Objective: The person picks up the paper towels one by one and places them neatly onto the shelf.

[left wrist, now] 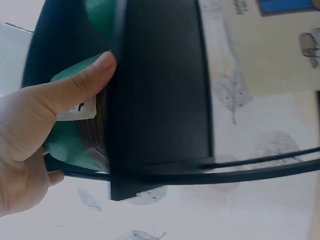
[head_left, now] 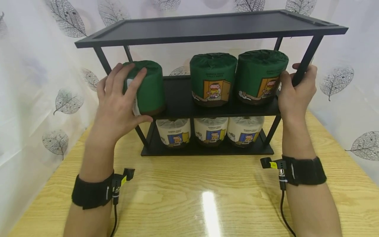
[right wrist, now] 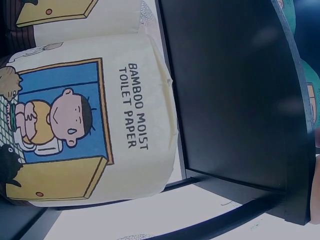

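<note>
A black three-tier shelf (head_left: pixel 213 29) stands on the table. On its middle tier, the green-wrapped toilet paper roll (head_left: pixel 152 87) at the left is held by my left hand (head_left: pixel 118 95), fingers over its top and side. In the left wrist view, the thumb (left wrist: pixel 82 82) lies across that roll, its tip at the tier's edge. My right hand (head_left: pixel 297 89) grips the shelf's right front post (head_left: pixel 308 57); its thumb is beside the rightmost green roll (head_left: pixel 262 77). Another green roll (head_left: pixel 213 79) stands left of that one, with a gap between it and the held roll.
Cream toilet paper rolls (head_left: pixel 211 131) stand in a row on the bottom tier (head_left: pixel 207 151); one cream roll (right wrist: pixel 145 175) fills much of the right wrist view. Wooden table (head_left: pixel 177 184) lies in front. A leaf-patterned white curtain (head_left: pixel 32 65) hangs behind and at both sides.
</note>
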The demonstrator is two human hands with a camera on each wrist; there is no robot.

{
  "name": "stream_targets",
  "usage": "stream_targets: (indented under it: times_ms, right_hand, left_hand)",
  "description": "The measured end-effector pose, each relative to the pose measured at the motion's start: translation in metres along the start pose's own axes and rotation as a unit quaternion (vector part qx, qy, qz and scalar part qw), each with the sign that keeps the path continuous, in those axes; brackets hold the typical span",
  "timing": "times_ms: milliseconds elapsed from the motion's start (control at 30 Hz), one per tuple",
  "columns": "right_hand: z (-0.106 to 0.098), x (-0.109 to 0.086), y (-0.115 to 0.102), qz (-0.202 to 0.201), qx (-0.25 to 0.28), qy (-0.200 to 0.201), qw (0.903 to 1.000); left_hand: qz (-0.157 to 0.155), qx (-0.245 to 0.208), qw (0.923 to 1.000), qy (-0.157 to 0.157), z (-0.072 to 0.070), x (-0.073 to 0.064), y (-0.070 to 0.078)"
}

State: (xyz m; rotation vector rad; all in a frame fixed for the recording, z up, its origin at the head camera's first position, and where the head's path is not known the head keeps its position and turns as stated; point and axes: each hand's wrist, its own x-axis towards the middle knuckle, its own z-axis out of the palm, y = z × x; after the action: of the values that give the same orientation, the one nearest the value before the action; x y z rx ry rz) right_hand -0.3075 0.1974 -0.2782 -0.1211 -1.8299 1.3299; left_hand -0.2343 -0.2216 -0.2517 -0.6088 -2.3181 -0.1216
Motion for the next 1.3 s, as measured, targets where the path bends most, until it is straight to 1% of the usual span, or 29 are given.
stream_targets:
  times_ms: [67,167,233,367,433,533,767,967,1167,1233,1300]
  right_hand:
    - [0.0,-0.001,-0.002,0.0,0.002,0.0,1.0]
    - [0.0,-0.002,-0.004,0.001,0.002,0.001,1.0]
    - [0.0,-0.002,-0.004,0.001,0.0,0.001,1.0]
    - [0.0,-0.001,-0.002,0.001,-0.002,0.002,1.0]
    - [0.0,0.0,-0.001,0.002,-0.003,0.003,1.0]
    - [0.0,0.001,0.0,0.002,-0.004,0.005,1.0]
    - [0.0,0.001,0.001,0.006,-0.003,0.004,1.0]
    - [0.001,0.001,0.0,0.003,-0.001,0.003,1.0]
    - [0.001,0.0,0.001,-0.002,0.001,0.003,1.0]
    - [0.001,0.0,0.002,-0.003,-0.001,0.003,1.0]
    - [0.0,0.001,0.003,-0.004,-0.003,0.003,1.0]
  left_hand:
    - [-0.006,0.001,1.0,0.006,0.003,0.0,-0.003]
    - [-0.011,-0.004,0.9999,0.007,0.005,0.0,-0.005]
    - [-0.006,-0.014,0.9999,-0.002,0.004,0.0,-0.006]
    - [0.005,-0.054,0.9981,-0.03,-0.005,-0.002,-0.009]
    - [0.005,-0.066,0.9973,-0.032,-0.007,-0.002,-0.01]
    - [0.002,-0.067,0.9976,-0.015,-0.005,-0.002,-0.011]
    - [-0.01,-0.033,0.9992,0.022,0.007,0.001,-0.005]
    - [-0.027,-0.006,0.9983,0.052,0.019,0.003,0.0]
    - [-0.028,0.012,0.9969,0.072,0.031,0.004,0.002]
    - [-0.028,0.016,0.9967,0.075,0.033,0.005,0.002]
    - [-0.031,0.018,0.9968,0.071,0.034,0.006,0.003]
